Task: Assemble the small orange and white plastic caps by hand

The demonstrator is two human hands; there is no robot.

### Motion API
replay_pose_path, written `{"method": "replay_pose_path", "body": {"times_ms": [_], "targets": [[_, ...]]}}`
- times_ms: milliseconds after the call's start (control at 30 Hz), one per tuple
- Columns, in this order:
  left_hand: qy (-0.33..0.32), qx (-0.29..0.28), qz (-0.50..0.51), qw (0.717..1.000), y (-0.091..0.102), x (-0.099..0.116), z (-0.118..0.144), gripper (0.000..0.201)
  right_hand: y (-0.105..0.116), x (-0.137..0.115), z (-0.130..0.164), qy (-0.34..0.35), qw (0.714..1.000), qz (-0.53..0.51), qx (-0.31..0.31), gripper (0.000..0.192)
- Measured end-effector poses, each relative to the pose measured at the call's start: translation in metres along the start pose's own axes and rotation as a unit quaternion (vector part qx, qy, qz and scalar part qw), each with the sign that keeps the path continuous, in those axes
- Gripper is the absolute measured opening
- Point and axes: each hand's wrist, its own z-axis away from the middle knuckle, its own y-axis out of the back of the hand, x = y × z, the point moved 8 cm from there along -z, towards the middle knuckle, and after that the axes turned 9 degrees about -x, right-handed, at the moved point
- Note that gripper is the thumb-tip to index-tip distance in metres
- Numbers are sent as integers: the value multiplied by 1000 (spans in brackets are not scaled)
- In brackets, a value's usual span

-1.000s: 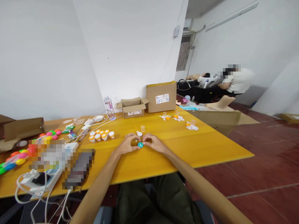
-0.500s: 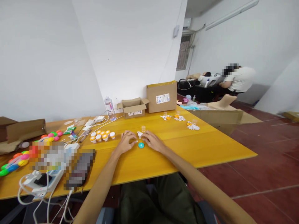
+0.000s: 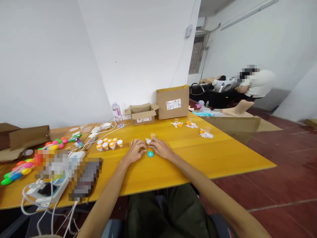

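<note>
My left hand (image 3: 135, 151) rests low over the table, fingers curled and thumb tip close to the index finger. Whatever is in that pinch is too small to make out. Opposite it, my right hand (image 3: 160, 148) has its fingers bent and its thumb apart, with the fingertips beside a small white plastic part (image 3: 148, 141). A small clear cup (image 3: 153, 135) stands just beyond those fingers, partly hidden. On the table between and slightly nearer than both hands lies a round teal disc (image 3: 150, 154) with a white mark on it.
Several white-and-orange capped small containers (image 3: 109, 144) stand left of my hands. Clusters of white and orange parts (image 3: 206, 133) lie right. Behind are an open carton (image 3: 143, 115), a larger box (image 3: 172, 104) and a bottle (image 3: 117, 115). A power strip (image 3: 55, 186) is left; a person (image 3: 259, 84) sits beyond.
My left thumb and index finger have come closer together, and a tiny white spot at the thumb tip no longer shows. My right fingers have shifted slightly over the clear cup.
</note>
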Motion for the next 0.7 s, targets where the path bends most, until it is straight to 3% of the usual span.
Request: {"method": "replay_pose_path", "body": {"times_ms": [700], "targets": [[22,-10,51,998,-4,-6,-1,8,3,0,6,10,998,-60,16,17]]}}
